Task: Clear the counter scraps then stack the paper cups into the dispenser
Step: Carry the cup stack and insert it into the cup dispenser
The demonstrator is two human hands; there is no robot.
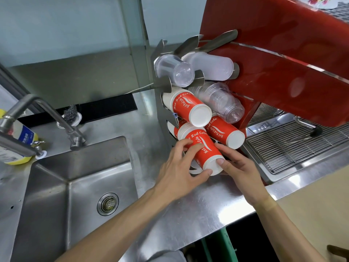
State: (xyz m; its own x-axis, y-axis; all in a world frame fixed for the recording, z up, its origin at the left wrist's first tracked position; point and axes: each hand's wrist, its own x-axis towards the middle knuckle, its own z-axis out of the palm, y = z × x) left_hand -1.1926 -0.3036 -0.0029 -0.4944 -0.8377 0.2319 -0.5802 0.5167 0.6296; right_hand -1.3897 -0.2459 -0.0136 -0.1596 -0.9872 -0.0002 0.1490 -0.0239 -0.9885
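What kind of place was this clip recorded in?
Probably a café or drinks counter: a red espresso machine over a drip tray, a cup dispenser loaded with paper cups, and a steel sink.

This is a drinks counter in a café or snack shop. A brushed stainless-steel counter [190, 210] fills the lower middle, with a deep steel sink [56, 195] and bent steel tap [47, 112] at left. Right of centre stands a steel cup dispenser rack [160, 110] holding red-and-white printed paper cups [190, 106] and clear plastic cups [177, 70]. A glossy red espresso machine [283, 63] with a wire drip grate [294, 142] occupies the upper right.
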